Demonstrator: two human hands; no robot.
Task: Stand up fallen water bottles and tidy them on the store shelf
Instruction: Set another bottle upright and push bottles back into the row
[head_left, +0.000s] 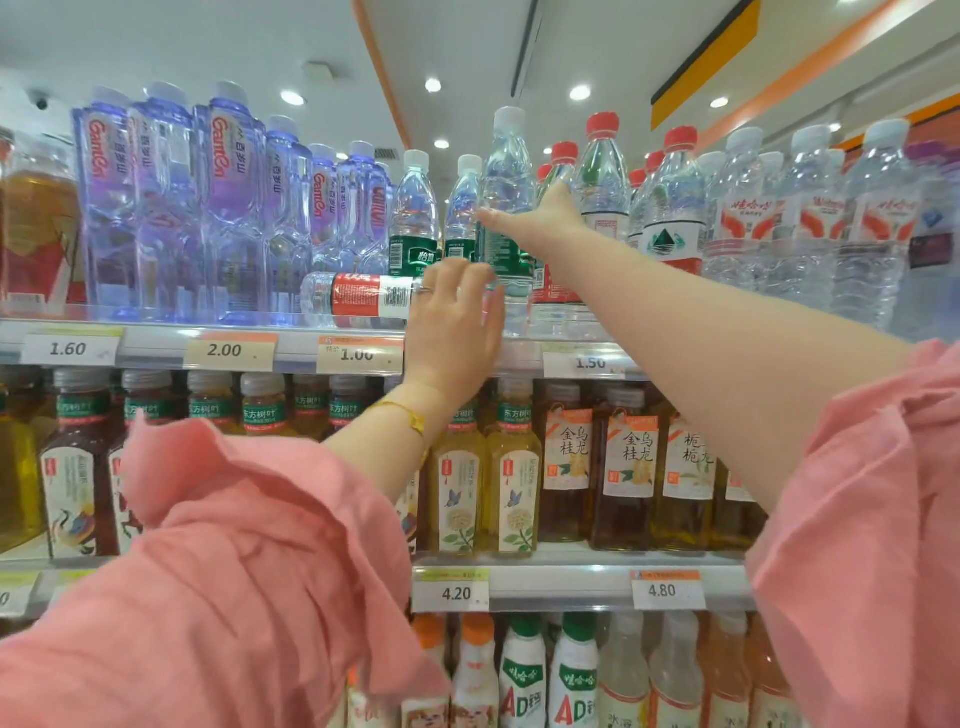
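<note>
A clear water bottle with a red and white label (358, 297) lies on its side on the top shelf (156, 332), its base pointing left. My left hand (453, 322) covers its right end and also touches the foot of a green-labelled bottle (508, 176). That bottle has a white cap and stands upright at the shelf front. My right hand (540, 221) is wrapped around its middle from the right. Two more green-labelled bottles (415, 213) stand just behind, to the left.
Tall bluish Ganten bottles (218, 197) fill the shelf's left side. Red-capped bottles (675, 208) and white-capped bottles (810, 208) crowd the right. Tea bottles (511, 467) line the shelf below, with price tags (358, 354) along the edges. Pink sleeves (249, 545) cover the lower view.
</note>
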